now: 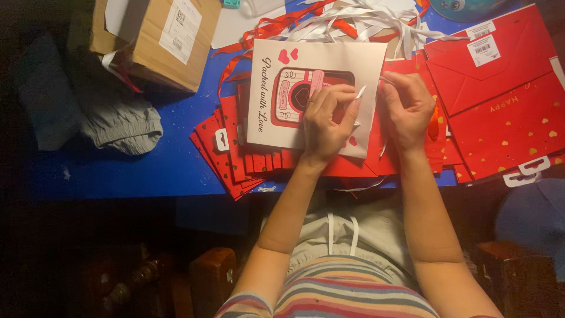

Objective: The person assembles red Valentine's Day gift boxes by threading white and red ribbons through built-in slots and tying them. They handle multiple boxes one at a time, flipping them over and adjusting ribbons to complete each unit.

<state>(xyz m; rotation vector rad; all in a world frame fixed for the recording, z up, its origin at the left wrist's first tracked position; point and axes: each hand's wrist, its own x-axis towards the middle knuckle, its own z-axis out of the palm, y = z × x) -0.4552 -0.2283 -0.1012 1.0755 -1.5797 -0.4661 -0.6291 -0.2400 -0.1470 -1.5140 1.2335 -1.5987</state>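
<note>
A pale pink paper gift bag [276,88] with a red drawing and hearts lies flat on a fanned stack of red gift bags [232,159] on the blue table. My left hand [326,121] rests on the pink bag and pinches the end of a white ribbon [359,93] between thumb and fingers. My right hand [406,106] sits just to the right at the bag's edge, fingers curled around the same ribbon's other part. What lies under both palms is hidden.
A pile of white and red ribbons [347,20] lies at the table's far edge. Flat red bags with gold hearts [506,112] cover the right side. A cardboard box [159,38] and grey cloth [120,121] sit at the left. The blue table [159,165] ends near my lap.
</note>
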